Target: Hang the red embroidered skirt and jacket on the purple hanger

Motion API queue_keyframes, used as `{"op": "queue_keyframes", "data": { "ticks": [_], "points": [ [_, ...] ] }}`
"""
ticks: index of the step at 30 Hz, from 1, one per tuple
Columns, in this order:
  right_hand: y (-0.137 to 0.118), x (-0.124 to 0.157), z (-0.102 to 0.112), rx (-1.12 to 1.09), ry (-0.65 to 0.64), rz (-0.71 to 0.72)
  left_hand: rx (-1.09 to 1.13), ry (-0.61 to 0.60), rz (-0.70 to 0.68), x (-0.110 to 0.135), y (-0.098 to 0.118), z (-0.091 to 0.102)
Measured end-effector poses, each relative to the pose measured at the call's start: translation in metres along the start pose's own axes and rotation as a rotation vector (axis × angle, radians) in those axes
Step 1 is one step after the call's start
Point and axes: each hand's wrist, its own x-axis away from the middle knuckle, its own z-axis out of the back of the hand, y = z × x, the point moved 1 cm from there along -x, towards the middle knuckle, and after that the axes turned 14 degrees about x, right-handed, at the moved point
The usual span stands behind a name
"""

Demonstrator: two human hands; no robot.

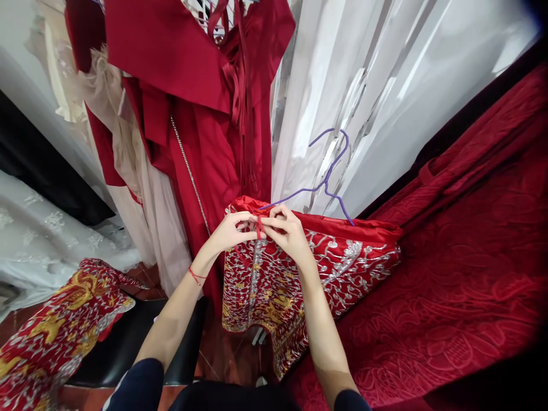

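A red skirt [282, 279] with silver and gold embroidery hangs in front of me, its plain red waistband at the top. A purple wire hanger [327, 180] rises out of that waistband, its hook free in the air. My left hand [235, 230] pinches a thin red ribbon [259, 227] at the waistband's left part. From the other side my right hand [285, 228] grips the same ribbon, fingertips nearly meeting the left ones. Whether the ribbon is knotted there, the fingers hide.
Dark red dresses [205, 131] hang behind, beside white curtains [317, 68]. A second embroidered red garment [64, 319] lies over a black seat [141, 337] at the lower left. Patterned dark red fabric [462, 285] fills the right side. White lace fabric [43, 228] is at the far left.
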Motion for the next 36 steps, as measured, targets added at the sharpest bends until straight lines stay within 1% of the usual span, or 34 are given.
{"op": "queue_keyframes", "data": {
  "ticks": [4, 8, 10, 12, 13, 14, 16, 18, 19, 21, 23, 26, 27, 29, 32, 36],
  "points": [
    [-0.004, -0.001, -0.006, 0.185, 0.015, 0.061, 0.003, -0.005, 0.015, 0.000, -0.006, -0.001],
    [-0.010, -0.001, -0.012, 0.344, 0.051, 0.066, 0.124, 0.061, 0.054, 0.003, -0.013, -0.001],
    [-0.011, 0.000, -0.014, 0.334, 0.064, 0.059, 0.171, 0.049, 0.061, 0.006, -0.013, -0.003],
    [-0.010, 0.002, -0.015, 0.271, 0.069, 0.041, 0.129, 0.031, 0.049, 0.009, -0.011, -0.009],
    [-0.009, 0.003, -0.015, 0.236, 0.074, 0.026, 0.082, 0.041, 0.026, 0.012, -0.009, -0.012],
    [-0.007, 0.004, -0.014, 0.204, 0.085, 0.006, 0.031, 0.073, -0.008, 0.014, -0.008, -0.015],
    [-0.004, 0.006, -0.013, 0.161, 0.124, -0.045, -0.053, 0.181, -0.094, 0.019, -0.008, -0.021],
    [-0.002, 0.007, -0.011, 0.155, 0.165, -0.081, -0.098, 0.283, -0.165, 0.024, -0.012, -0.027],
    [-0.001, 0.008, -0.011, 0.167, 0.176, -0.080, -0.112, 0.309, -0.185, 0.026, -0.016, -0.029],
    [0.000, 0.009, -0.010, 0.229, 0.168, -0.047, -0.112, 0.321, -0.188, 0.028, -0.025, -0.032],
    [0.001, 0.010, -0.008, 0.322, 0.151, -0.032, -0.063, 0.357, -0.169, 0.027, -0.035, -0.032],
    [0.004, 0.016, -0.002, 0.465, 0.181, -0.092, -0.005, 0.466, -0.166, 0.020, -0.043, -0.026],
    [0.005, 0.018, 0.001, 0.509, 0.203, -0.111, -0.032, 0.487, -0.174, 0.017, -0.043, -0.024],
    [0.005, 0.022, 0.005, 0.601, 0.230, -0.130, -0.152, 0.489, -0.197, 0.013, -0.043, -0.019],
    [0.004, 0.026, 0.012, 0.725, 0.221, -0.136, -0.377, 0.479, -0.231, 0.011, -0.043, -0.009],
    [0.002, 0.027, 0.016, 0.931, 0.245, -0.166, -0.704, 0.544, -0.282, 0.008, -0.047, 0.009]
  ]
}}
